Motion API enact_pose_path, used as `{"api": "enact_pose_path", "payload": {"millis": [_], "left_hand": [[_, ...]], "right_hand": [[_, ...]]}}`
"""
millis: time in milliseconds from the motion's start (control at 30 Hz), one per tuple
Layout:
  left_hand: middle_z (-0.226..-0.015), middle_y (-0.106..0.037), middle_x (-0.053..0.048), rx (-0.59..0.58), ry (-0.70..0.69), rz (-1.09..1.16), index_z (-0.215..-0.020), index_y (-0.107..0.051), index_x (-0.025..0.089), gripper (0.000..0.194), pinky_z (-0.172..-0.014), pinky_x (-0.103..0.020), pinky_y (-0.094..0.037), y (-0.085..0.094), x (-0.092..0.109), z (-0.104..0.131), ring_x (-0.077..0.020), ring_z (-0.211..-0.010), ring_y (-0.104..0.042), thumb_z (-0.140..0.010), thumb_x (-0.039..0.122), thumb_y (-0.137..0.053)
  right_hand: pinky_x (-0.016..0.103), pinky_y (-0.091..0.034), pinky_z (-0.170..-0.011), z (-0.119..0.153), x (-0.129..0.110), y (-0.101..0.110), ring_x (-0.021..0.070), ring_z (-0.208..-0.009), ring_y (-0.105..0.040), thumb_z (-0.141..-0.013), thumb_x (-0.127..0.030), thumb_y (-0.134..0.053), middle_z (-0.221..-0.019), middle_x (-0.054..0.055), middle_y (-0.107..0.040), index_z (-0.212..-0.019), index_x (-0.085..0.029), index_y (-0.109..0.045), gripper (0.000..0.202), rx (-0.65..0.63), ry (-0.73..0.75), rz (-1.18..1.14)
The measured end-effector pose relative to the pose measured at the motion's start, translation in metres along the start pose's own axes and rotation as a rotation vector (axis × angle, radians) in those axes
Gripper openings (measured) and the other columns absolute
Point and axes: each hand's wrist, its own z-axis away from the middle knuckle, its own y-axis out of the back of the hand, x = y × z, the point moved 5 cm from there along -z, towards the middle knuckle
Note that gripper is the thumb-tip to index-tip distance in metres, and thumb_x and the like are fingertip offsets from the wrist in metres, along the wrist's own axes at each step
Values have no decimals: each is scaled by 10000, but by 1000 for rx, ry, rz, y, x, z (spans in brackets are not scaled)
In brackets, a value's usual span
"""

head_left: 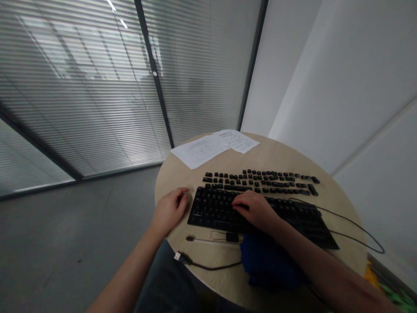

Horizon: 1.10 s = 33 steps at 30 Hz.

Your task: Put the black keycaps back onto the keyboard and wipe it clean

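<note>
A black keyboard (215, 213) lies on a round wooden table (276, 152). Over its middle, my right hand (256, 208) has thumb and fingers drawn together at the keys; anything between the fingertips is too small and dark to make out. My left hand (171, 211) rests on the table just left of the keyboard, loosely curled, thumb apart from the forefinger and nothing in it. Behind the keyboard, loose black keycaps (273, 184) are laid out in rows, with a long spacebar keycap (237, 188) among them. My right forearm hides part of the keyboard.
Printed papers (205, 150) lie at the far edge. Nearer me are a thin tool with a dark round end (190, 238), a USB plug (183, 258) on its cable, and a blue cloth (267, 263). A black cable (352, 219) loops past the right edge.
</note>
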Motion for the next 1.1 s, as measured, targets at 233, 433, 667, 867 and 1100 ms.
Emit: {"api": "enact_pose_path", "payload": {"millis": [233,433,667,867,1100], "left_hand": [[-890,-776,-65,-3,5,14,-1162,-707,196,389,-734,-332,-537,-1,-3,0,-234,-780,-709,-942,385,-447],[-920,-778,-68,-8,7,35,-1178,-700,192,395,-731,-332,-531,-1,-2,1,-230,-794,-708,-945,384,-446],[-886,-777,-60,-24,8,12,-1161,-704,198,395,-734,-333,-538,2,1,0,-226,-770,-707,-940,379,-432],[-956,-790,-79,-24,0,-8,-1156,-712,188,408,-764,-339,-544,1,4,-1,-237,-796,-719,-941,378,-422],[-946,-795,-79,-6,-6,-19,-1152,-714,189,409,-771,-338,-546,3,6,0,-240,-799,-724,-930,364,-418]], "right_hand": [[375,-526,-868,1,-4,-2,218,-890,-683,-947,-167,-649,-1025,58,-793,-978,-207,-771,132,-26,16,47],[389,-524,-892,1,-5,-1,225,-931,-665,-937,-169,-648,-1007,73,-772,-947,-210,-794,152,-17,3,18],[572,-433,-1069,2,-4,8,327,-1249,-583,-884,-267,-725,-1324,109,-675,-929,-276,-830,115,-19,-69,113],[660,-343,-1127,3,-4,6,382,-1433,-448,-895,-296,-722,-1452,117,-613,-936,-286,-837,122,-101,-138,134],[567,-388,-1156,4,1,25,303,-1419,-486,-962,-265,-614,-1478,103,-591,-1121,-290,-800,246,87,8,11]]}}
